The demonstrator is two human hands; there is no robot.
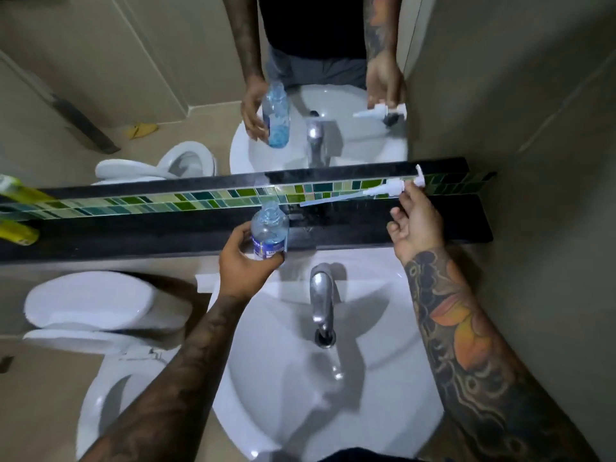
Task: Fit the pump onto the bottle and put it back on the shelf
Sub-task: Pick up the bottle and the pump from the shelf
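A clear plastic bottle (269, 230) with a blue label and an open neck stands upright in my left hand (245, 258), just in front of the black shelf (466, 225). My right hand (418, 221) holds a white pump (396, 187) by its head, with thumb and forefinger. The pump lies sideways above the shelf, and its long white tube points left toward the bottle. The tube's tip is apart from the bottle's mouth. A mirror above the shelf repeats both hands, the bottle and the pump.
A white sink (376, 388) with a chrome tap (321, 296) lies below my hands. A white toilet (100, 321) stands at the left. Yellow bottles (16, 231) rest at the shelf's far left end. A beige wall closes the right side.
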